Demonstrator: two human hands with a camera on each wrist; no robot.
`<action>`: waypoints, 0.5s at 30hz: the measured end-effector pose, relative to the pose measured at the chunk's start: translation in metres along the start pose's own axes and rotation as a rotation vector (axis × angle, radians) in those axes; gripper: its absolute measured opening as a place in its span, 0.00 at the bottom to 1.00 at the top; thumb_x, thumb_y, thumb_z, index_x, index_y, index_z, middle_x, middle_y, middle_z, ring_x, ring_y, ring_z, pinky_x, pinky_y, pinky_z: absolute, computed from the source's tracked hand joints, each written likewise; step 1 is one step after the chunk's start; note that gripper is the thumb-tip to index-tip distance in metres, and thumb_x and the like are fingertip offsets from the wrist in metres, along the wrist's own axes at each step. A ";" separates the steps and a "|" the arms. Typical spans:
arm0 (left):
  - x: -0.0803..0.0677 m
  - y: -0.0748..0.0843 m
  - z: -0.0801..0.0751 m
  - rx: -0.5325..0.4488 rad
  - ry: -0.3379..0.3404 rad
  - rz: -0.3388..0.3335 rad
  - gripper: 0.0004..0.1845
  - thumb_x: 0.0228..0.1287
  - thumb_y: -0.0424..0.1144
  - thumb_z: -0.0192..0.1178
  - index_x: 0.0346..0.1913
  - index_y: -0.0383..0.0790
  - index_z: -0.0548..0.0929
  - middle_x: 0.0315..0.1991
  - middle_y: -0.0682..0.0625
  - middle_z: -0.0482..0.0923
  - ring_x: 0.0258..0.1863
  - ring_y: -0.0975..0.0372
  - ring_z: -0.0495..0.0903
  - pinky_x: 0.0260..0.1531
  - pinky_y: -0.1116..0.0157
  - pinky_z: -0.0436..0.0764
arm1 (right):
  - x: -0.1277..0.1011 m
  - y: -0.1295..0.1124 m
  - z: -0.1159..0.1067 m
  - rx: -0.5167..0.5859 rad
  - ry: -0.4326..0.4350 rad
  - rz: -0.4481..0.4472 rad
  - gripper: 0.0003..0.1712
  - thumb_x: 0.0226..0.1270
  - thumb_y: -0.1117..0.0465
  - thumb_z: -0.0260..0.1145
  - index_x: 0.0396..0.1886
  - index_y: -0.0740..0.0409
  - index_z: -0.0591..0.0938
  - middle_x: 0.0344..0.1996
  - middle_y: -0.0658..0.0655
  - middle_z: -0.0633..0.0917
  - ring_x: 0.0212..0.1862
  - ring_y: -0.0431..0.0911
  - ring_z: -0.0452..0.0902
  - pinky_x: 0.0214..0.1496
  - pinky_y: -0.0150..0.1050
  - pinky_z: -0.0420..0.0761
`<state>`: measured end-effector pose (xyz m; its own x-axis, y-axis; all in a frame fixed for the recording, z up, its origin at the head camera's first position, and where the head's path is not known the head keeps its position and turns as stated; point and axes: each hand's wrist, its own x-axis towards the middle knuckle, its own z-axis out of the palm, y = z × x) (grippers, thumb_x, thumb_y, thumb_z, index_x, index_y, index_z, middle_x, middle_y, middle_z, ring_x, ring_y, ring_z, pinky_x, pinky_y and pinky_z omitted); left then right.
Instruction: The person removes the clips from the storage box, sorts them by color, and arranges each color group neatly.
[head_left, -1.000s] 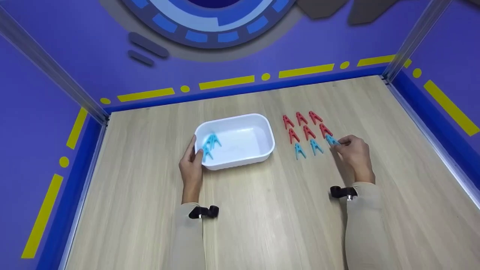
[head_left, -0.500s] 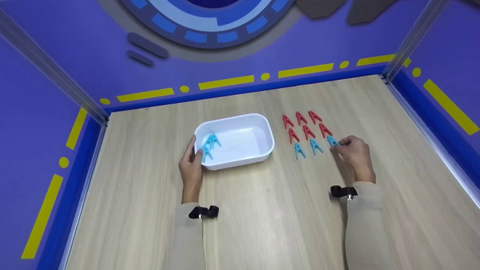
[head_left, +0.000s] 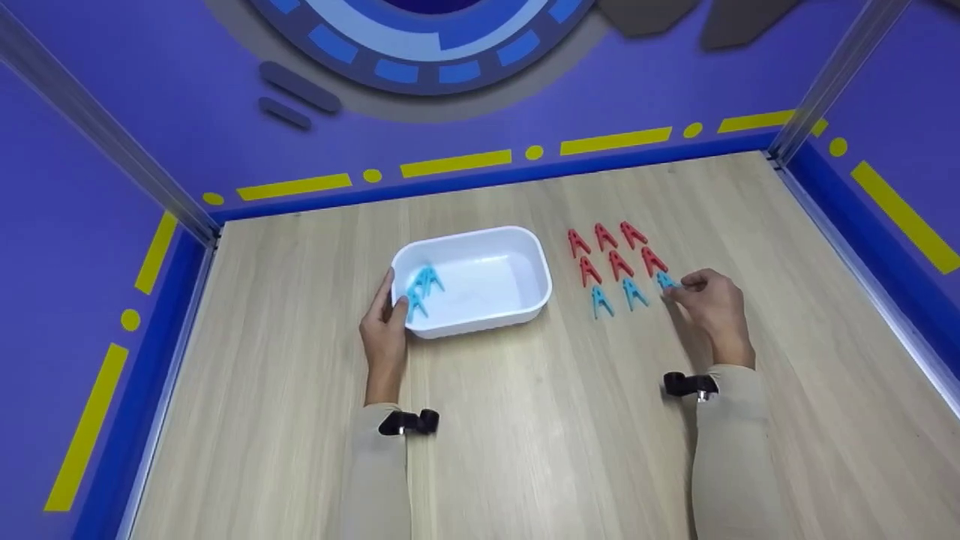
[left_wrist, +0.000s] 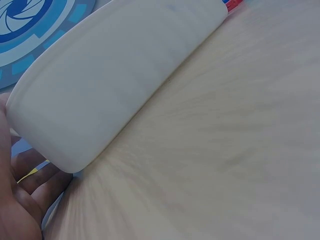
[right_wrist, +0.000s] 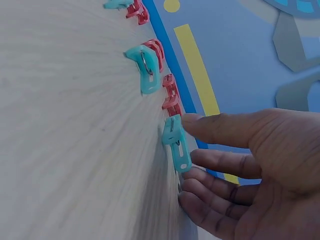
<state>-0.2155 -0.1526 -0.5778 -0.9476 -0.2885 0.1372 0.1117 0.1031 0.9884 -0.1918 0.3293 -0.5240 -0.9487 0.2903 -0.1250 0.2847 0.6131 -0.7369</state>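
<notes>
My left hand [head_left: 384,341] grips the left end of a white plastic basin [head_left: 517,309], thumb at its rim and fingers outside. Inside the basin's left end lie several light-blue clothespins [head_left: 429,279]. To the right of the basin, my right hand [head_left: 709,311] pinches a light-blue clothespin [right_wrist: 176,142] between thumb and index finger, its other fingers bent loosely below. Two more light-blue clothespins, a middle one [head_left: 633,293] and a left one [head_left: 601,301], lie in the same row. Behind them, red clothespins [head_left: 619,265] lie in two rows.
A pale wooden table [head_left: 487,435] carries everything. Blue-purple panels [head_left: 450,142] with yellow marks enclose its back and sides. A black wrist camera [head_left: 409,422] sits on the left sleeve and another wrist camera [head_left: 690,384] on the right one.
The light-blue clothespin at my right fingertips has turned slightly, more in line with its row. My left hand and the basin stay put; the head view has shifted a little.
</notes>
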 end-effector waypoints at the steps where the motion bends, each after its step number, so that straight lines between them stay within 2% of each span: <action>1: 0.000 0.000 0.000 0.004 0.003 0.002 0.27 0.79 0.29 0.57 0.77 0.38 0.72 0.79 0.44 0.66 0.80 0.53 0.61 0.78 0.65 0.62 | 0.000 -0.001 0.000 0.000 0.018 -0.012 0.24 0.77 0.56 0.69 0.59 0.72 0.80 0.51 0.69 0.83 0.50 0.58 0.79 0.46 0.42 0.78; 5: -0.001 0.000 -0.001 -0.005 0.010 0.026 0.27 0.79 0.31 0.59 0.77 0.43 0.75 0.78 0.46 0.68 0.79 0.56 0.63 0.78 0.66 0.62 | 0.001 -0.005 0.000 0.022 0.082 -0.050 0.22 0.79 0.57 0.66 0.62 0.70 0.81 0.55 0.69 0.82 0.56 0.59 0.78 0.52 0.44 0.78; 8: 0.000 0.000 -0.002 -0.005 0.012 0.034 0.27 0.78 0.33 0.60 0.76 0.44 0.76 0.78 0.47 0.69 0.79 0.57 0.64 0.77 0.67 0.62 | 0.000 -0.009 0.002 0.049 0.119 -0.124 0.22 0.79 0.57 0.67 0.62 0.70 0.81 0.57 0.68 0.82 0.57 0.60 0.79 0.55 0.45 0.78; 15: 0.000 -0.001 -0.002 -0.004 0.003 0.023 0.27 0.78 0.33 0.59 0.77 0.46 0.75 0.79 0.46 0.67 0.80 0.57 0.62 0.78 0.68 0.61 | 0.001 -0.027 0.020 0.104 0.138 -0.306 0.20 0.78 0.57 0.70 0.59 0.68 0.83 0.55 0.65 0.84 0.55 0.54 0.82 0.53 0.29 0.79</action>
<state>-0.2147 -0.1541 -0.5786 -0.9440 -0.2888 0.1598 0.1345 0.1055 0.9853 -0.2027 0.2988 -0.5174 -0.9584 0.2058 0.1975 -0.0318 0.6110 -0.7910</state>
